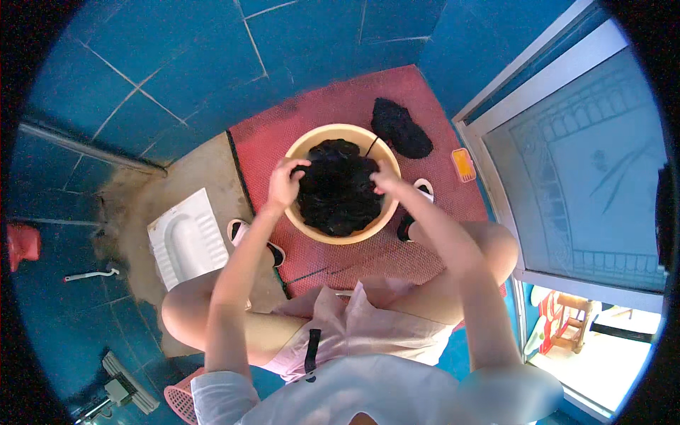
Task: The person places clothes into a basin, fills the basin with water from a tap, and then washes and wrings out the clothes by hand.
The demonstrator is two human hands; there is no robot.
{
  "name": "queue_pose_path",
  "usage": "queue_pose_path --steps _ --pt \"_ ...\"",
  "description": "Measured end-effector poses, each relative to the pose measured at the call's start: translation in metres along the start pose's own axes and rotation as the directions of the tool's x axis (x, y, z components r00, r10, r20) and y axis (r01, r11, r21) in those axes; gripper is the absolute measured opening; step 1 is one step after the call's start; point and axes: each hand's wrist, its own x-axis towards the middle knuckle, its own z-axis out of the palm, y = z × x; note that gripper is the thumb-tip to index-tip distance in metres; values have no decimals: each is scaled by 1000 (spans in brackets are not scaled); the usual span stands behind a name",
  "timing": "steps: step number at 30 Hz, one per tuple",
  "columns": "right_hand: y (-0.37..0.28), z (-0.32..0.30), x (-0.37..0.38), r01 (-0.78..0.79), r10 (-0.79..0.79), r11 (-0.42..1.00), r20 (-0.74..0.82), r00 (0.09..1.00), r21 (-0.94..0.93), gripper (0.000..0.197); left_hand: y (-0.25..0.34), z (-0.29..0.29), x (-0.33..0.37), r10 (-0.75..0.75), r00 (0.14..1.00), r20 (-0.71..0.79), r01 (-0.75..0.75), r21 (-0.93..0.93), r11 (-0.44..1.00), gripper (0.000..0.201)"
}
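A round yellow basin sits on the red mat between my feet. Dark wet-looking black cloth fills most of it, and a thin black cord or strap runs up over the far right rim. My left hand is at the basin's left side, its fingers curled onto the edge of the cloth. On the right side, my right hand pinches the cloth near the rim. A second heap of black cloth lies on the mat just beyond the basin to the right.
The red mat covers the floor here. An orange-yellow soap dish lies by the sliding door on the right. To the left are a white squat toilet, a pipe, a brush, a mop head and a pink basket.
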Motion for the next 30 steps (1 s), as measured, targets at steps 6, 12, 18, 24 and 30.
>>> queue_pose_path --steps 6,12,18,24,30 --pt "-85 -77 -19 112 -105 984 -55 993 140 40 8 -96 41 104 994 30 -109 256 961 31" --pt "-122 -126 -37 185 -192 915 -15 981 360 28 29 -156 49 50 998 -37 -38 271 962 21" --pt "-108 -126 -34 135 -120 948 -69 990 289 28 39 -159 39 -141 990 0 136 264 955 19" --pt "-108 -119 -42 446 -430 859 120 895 -252 27 9 -155 35 -169 985 34 171 -62 983 16" --pt "-121 -87 -69 617 -453 413 437 777 -670 27 7 -158 46 -152 987 -45 147 -96 984 12"
